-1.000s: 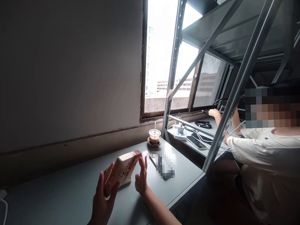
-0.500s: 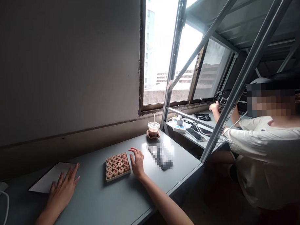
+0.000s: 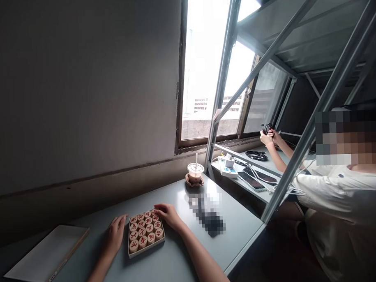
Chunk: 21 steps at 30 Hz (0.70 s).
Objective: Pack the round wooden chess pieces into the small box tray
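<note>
A shallow box (image 3: 146,249) of round Chinese chess pieces lies open on the table, its pale wooden discs (image 3: 142,231) set in rows and marked with red characters. My left hand (image 3: 116,234) rests on the tabletop along the box's left side, fingers stretched out and nothing held. At the far right corner, my right hand (image 3: 169,215) reaches in from the right with fingers extended, the tips at the corner piece; whether they press on it I cannot tell. Further left lies the white box lid (image 3: 47,255), its hollow side up, away from both hands.
A lidded drink cup (image 3: 195,172) with a straw stands on a brown coaster at the back. A blurred dark object (image 3: 209,216) lies right of my right hand. Beyond the metal rack post (image 3: 287,170), a co-worker (image 3: 347,201) holds black cable near a power strip (image 3: 228,168).
My left hand has left the lid and moved right to the box's side. My right hand has shifted to the box's far corner. The co-worker has raised a coil of cable.
</note>
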Available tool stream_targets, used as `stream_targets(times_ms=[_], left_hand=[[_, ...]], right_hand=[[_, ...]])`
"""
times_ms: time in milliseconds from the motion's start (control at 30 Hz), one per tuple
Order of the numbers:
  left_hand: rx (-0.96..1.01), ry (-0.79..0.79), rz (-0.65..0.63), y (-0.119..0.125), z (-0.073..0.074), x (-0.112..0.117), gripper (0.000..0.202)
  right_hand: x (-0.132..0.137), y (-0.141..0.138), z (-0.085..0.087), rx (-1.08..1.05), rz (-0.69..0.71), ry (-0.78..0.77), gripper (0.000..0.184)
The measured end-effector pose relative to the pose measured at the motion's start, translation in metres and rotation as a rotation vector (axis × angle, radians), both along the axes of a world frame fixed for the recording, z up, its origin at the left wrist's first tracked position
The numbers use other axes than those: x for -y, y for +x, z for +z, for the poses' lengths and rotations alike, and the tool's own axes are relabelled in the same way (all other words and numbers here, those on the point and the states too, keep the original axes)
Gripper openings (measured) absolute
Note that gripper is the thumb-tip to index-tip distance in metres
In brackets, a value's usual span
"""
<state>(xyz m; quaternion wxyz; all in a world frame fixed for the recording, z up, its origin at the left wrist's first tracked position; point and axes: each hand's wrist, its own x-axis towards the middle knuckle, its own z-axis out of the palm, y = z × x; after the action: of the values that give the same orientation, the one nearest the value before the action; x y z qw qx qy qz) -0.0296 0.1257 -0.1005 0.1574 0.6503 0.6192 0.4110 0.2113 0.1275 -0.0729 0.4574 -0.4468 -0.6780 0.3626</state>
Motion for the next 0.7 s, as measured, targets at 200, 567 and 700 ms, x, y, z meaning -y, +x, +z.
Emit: stream_targets(times_ms=[200, 567, 700], left_hand=[[-0.031, -0.086, -0.044, -0.005, -0.001, 0.002, 0.032], [-0.042, -0.073, -0.065, 0.000, 0.013, 0.010, 0.039], [-0.050, -0.091, -0.040, 0.000, 0.013, 0.011, 0.039]], right_hand=[[-0.002, 0.005, 0.006, 0.090, 0.043, 0.019, 0.029], [0.001, 0.003, 0.010, 0.259, -0.153, 0.161, 0.006], [-0.002, 0.013, 0.009, 0.214, -0.213, 0.110, 0.015]])
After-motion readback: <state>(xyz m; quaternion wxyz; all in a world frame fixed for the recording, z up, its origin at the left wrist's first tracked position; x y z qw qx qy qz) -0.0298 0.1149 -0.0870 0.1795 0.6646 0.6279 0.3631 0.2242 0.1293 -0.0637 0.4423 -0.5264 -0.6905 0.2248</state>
